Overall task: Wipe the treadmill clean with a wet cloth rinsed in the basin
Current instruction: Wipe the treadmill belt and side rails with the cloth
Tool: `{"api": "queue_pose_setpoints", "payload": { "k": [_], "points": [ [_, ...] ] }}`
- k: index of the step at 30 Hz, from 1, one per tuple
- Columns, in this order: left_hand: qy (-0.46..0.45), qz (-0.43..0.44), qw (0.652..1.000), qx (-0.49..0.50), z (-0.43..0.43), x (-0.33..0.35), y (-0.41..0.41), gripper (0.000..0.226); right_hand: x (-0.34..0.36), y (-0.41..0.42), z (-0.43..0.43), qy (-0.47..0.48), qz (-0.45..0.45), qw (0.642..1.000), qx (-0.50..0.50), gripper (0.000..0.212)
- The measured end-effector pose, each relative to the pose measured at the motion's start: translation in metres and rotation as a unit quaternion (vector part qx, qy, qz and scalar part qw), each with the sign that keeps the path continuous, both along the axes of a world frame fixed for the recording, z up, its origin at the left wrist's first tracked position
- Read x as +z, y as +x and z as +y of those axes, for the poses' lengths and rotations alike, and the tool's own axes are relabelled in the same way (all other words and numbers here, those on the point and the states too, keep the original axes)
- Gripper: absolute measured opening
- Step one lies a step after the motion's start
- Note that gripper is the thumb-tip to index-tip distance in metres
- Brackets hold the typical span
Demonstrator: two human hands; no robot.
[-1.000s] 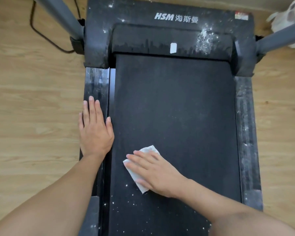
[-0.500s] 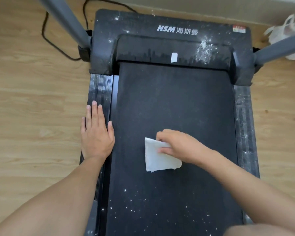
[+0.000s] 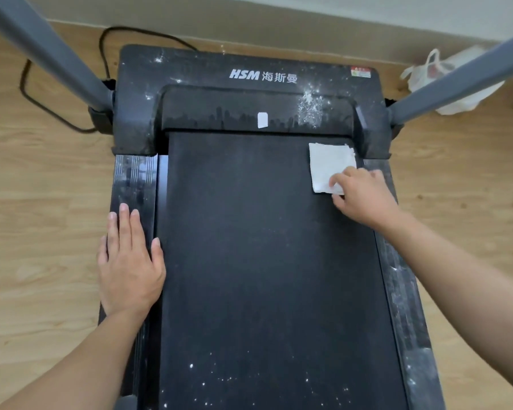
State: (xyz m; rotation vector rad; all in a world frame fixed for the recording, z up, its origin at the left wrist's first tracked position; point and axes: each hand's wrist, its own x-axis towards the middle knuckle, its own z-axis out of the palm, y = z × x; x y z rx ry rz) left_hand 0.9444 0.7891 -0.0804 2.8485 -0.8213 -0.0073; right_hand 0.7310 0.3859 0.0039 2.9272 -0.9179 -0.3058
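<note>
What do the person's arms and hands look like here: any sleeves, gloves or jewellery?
The left forearm and right forearm are bare as far as the frame shows, with no sleeves in view. The left hand and right hand are bare too: no gloves, and no ring, watch or bracelet visible.

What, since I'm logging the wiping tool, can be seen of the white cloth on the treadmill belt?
The white folded cloth is a roughly square, thin pad with a slightly ragged far edge. It lies flat on the black treadmill belt, in its far right corner, just before the dusty dark motor cover. The right hand holds its near right corner with bent fingers on top. Whether it is wet cannot be told.
</note>
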Motion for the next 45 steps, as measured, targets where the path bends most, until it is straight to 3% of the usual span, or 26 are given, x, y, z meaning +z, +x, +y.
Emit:
{"api": "queue_pose_setpoints", "payload": {
  "k": [2, 4, 6, 8, 11, 16, 20, 25, 29, 33, 35, 41, 45],
  "points": [
    [-0.006, 0.001, 1.000, 0.001, 0.000, -0.002, 0.000, 0.068, -0.011, -0.004, 0.006, 0.007, -0.023, 0.999, -0.039, 0.031],
    [-0.014, 0.001, 1.000, 0.003, 0.001, -0.003, 0.000, 0.068, -0.017, 0.009, 0.005, 0.010, -0.101, 0.992, -0.077, 0.038],
    [-0.018, -0.001, 1.000, 0.002, 0.000, -0.004, -0.001, 0.067, -0.024, 0.029, 0.005, 0.063, -0.150, 0.980, -0.115, 0.048],
    [-0.018, -0.005, 1.000, 0.002, 0.000, -0.004, -0.001, 0.067, -0.042, 0.044, 0.011, 0.136, -0.126, 0.972, -0.143, 0.061],
    [-0.019, -0.009, 1.000, -0.003, 0.001, -0.005, 0.000, 0.067, -0.070, 0.043, 0.008, 0.113, -0.080, 0.980, -0.144, 0.094],
    [0.008, -0.021, 1.000, -0.006, 0.002, -0.004, -0.001, 0.067, -0.075, 0.067, -0.007, 0.087, -0.128, 0.951, -0.267, 0.105],
    [0.037, -0.029, 0.999, -0.012, 0.002, -0.005, -0.002, 0.066, -0.069, 0.114, 0.020, 0.136, -0.138, 0.920, -0.341, 0.116],
    [0.034, -0.017, 0.999, -0.004, 0.002, -0.005, -0.001, 0.066, -0.073, 0.202, 0.125, 0.164, -0.123, 0.962, -0.179, 0.125],
    [0.029, -0.011, 0.999, -0.007, 0.001, -0.002, 0.000, 0.066, -0.074, 0.263, 0.208, 0.179, -0.107, 0.978, -0.012, 0.119],
    [0.019, -0.003, 1.000, -0.006, 0.000, -0.002, -0.001, 0.066, -0.075, 0.247, 0.182, 0.136, -0.073, 0.975, 0.157, 0.103],
    [0.019, 0.004, 1.000, -0.003, 0.001, -0.002, -0.001, 0.066, -0.072, 0.209, 0.139, 0.133, -0.066, 0.973, 0.177, 0.100],
    [-0.007, 0.039, 0.999, 0.001, 0.003, 0.000, 0.002, 0.070, -0.058, 0.046, -0.004, 0.108, -0.055, 0.987, -0.102, 0.105],
    [0.006, 0.056, 0.998, -0.020, 0.005, 0.000, 0.005, 0.073, -0.057, 0.061, 0.003, 0.132, -0.092, 0.952, -0.261, 0.130]
  ]
}}
